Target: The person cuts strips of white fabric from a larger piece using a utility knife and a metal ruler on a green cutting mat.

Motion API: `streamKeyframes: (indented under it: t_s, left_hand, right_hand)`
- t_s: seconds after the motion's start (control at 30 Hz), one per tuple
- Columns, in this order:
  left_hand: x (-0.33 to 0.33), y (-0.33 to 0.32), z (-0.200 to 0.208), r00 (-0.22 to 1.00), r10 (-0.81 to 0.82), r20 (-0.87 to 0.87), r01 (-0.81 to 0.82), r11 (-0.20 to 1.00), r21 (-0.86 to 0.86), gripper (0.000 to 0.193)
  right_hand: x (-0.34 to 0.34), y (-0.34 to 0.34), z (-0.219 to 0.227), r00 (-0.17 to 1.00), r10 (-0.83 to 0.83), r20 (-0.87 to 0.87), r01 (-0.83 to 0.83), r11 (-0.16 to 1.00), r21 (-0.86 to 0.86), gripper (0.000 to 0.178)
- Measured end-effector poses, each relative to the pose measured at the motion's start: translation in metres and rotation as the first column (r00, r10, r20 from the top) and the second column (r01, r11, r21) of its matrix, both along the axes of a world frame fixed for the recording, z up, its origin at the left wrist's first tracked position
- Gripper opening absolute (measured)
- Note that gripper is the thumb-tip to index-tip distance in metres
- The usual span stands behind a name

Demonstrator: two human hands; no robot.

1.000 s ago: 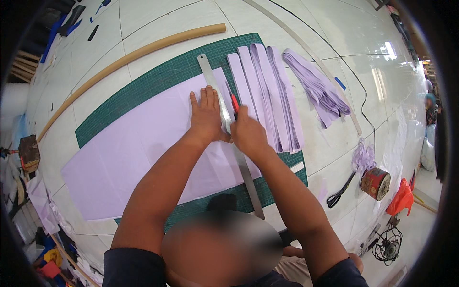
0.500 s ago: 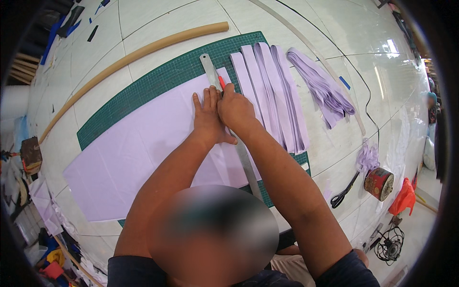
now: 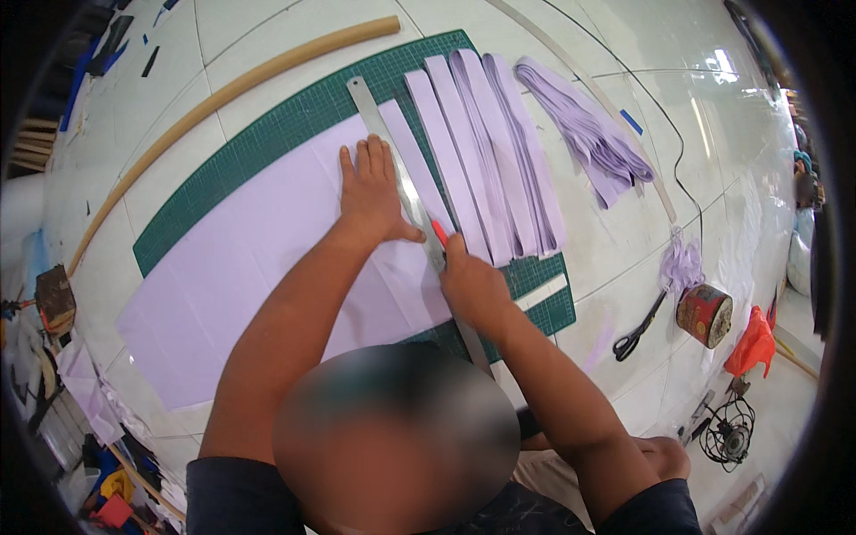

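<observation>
Lilac fabric (image 3: 259, 259) lies folded in a wide stack on a green cutting mat (image 3: 214, 178). Across its right end runs a long steel ruler (image 3: 408, 192). My left hand (image 3: 373, 198) presses flat on the fabric against the ruler's left edge, fingers stretched and thumb out toward the ruler. Closed around a red utility knife (image 3: 440, 234), my right hand (image 3: 475, 283) is at the ruler's right edge, toward the near end; the blade is hidden. A narrow lilac strip (image 3: 419, 156) lies right of the ruler, beside several folded lilac strips (image 3: 486, 152).
A bundle of lilac strips (image 3: 584, 129) lies on the tiled floor to the right, near a long metal strip (image 3: 615, 111). Black scissors (image 3: 640, 330) and a red tin (image 3: 704, 315) are at the right. A cardboard tube (image 3: 232, 116) curves along the mat's far side.
My right hand has drawn the knife toward me along the ruler, away from my left hand. A strip now shows apart from the stack. The view has shifted slightly.
</observation>
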State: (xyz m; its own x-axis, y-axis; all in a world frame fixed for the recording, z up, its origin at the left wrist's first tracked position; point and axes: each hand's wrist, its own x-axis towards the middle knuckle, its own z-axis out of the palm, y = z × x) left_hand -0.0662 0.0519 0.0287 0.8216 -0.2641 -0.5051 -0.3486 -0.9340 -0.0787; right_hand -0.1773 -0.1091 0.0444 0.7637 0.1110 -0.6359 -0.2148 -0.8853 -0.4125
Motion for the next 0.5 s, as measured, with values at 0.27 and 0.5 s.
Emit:
streamKeyframes:
  t_s: [0.27,0.5]
  left_hand:
    - [-0.002,0.000,0.000,0.999,0.027,-0.025,-0.027,1.000,-0.013,0.151]
    - [-0.001,-0.002,-0.001,0.999,0.020,-0.033,-0.020,1.000,-0.021,0.152]
  right_hand:
    - [-0.160,-0.062,0.023,0.972,0.024,-0.232,-0.054,0.991,-0.121,0.025]
    - [-0.174,-0.077,0.040,0.991,0.024,-0.135,-0.041,0.992,-0.122,0.022]
